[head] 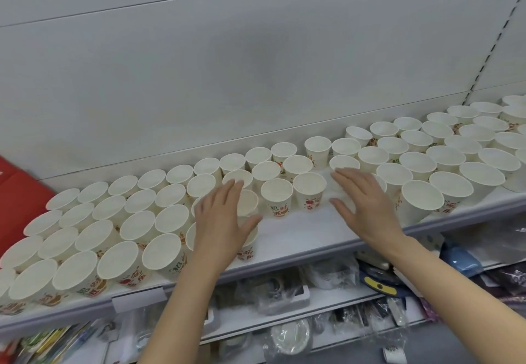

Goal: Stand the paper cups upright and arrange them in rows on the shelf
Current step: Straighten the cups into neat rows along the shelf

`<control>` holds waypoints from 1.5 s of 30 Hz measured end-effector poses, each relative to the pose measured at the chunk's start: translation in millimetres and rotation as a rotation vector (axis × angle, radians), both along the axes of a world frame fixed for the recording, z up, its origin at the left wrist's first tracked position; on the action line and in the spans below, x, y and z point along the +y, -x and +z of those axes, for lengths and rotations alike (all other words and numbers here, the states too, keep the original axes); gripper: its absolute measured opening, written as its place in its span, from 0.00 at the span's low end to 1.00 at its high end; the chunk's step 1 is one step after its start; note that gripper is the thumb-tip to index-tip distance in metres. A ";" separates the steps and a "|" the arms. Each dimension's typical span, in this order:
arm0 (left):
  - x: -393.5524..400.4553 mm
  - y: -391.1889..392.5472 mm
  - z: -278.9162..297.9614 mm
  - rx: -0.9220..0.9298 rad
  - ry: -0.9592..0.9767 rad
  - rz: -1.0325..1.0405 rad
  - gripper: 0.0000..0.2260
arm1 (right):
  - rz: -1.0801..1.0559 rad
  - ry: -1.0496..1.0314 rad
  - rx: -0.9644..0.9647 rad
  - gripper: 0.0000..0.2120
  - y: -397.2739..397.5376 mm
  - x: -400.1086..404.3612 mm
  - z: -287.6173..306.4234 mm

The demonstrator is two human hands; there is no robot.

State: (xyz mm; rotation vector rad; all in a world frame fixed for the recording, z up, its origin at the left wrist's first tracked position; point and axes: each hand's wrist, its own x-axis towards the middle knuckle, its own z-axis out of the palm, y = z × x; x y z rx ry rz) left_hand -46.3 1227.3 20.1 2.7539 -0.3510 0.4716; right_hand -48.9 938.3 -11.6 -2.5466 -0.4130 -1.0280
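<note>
Your paper cups (276,193) all stand upright, mouths up, spread across the white shelf (299,238) from its left end to its right. On the left they form packed rows running from the back wall to the front lip; on the right another block does the same. Between the two blocks the front of the shelf is bare, and the few cups behind that bare patch sit loosely, out of line with their neighbours.

So the standing-up looks done here, and you are on the arranging step. Your left hand (225,221) is spread flat, fingers straight, over the right edge of the left block, apparently touching the cups there. Your right hand (361,201) is likewise open and flat, hovering at the left edge of the right block, holding nothing.

The next move probably calls for sliding the loose middle cups forward into the gap, gently, since light empty cups tip easily.

Below the shelf lie packaged goods (284,292) and a red box (17,201) sits left.
</note>
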 end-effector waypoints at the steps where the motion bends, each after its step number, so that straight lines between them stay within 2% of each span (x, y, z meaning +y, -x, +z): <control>1: 2.2 8.5 -6.9 -0.004 0.031 -0.022 0.31 | -0.031 -0.001 -0.053 0.18 8.6 -9.2 -1.7; 6: -39.1 17.2 -22.0 -0.020 0.124 -0.174 0.24 | -0.244 -0.014 -0.081 0.14 43.4 -57.1 -13.3; 12: -149.9 4.2 -14.2 0.057 0.102 -0.409 0.19 | -0.359 -0.099 -0.080 0.13 69.8 -98.0 -16.9; 15: -196.8 -10.7 -8.6 0.031 0.058 -0.426 0.16 | -0.388 -0.157 -0.029 0.15 72.8 -117.6 -18.6; 19: -225.9 -28.6 -9.5 0.038 -0.100 -0.368 0.12 | -0.303 -0.126 0.058 0.14 68.2 -140.6 -16.4; 21: -227.1 -28.3 -9.2 0.017 -0.117 -0.315 0.09 | -0.231 -0.095 0.081 0.14 63.9 -148.4 -13.8; 27: -188.2 4.8 -10.3 0.045 0.117 -0.200 0.07 | -0.073 -0.001 0.082 0.10 46.4 -156.5 -18.0; 31: -140.4 34.7 -14.5 0.035 0.186 -0.094 0.05 | -0.004 0.019 0.059 0.07 42.8 -144.0 -19.3; 34: -115.1 47.7 -12.8 0.041 0.139 -0.006 0.07 | 0.158 -0.066 0.030 0.02 44.2 -100.2 -15.2; 36: -102.1 52.0 -11.3 0.045 0.094 0.054 0.07 | 0.241 -0.073 0.014 0.06 43.3 -66.4 -13.3; 43: -71.4 39.6 -16.4 0.061 -0.088 0.115 0.08 | 0.261 -0.035 0.064 0.04 21.7 3.5 -19.6; 45: -69.1 38.0 -19.0 0.038 -0.108 0.116 0.10 | 0.269 -0.085 0.085 0.09 17.4 11.8 -19.3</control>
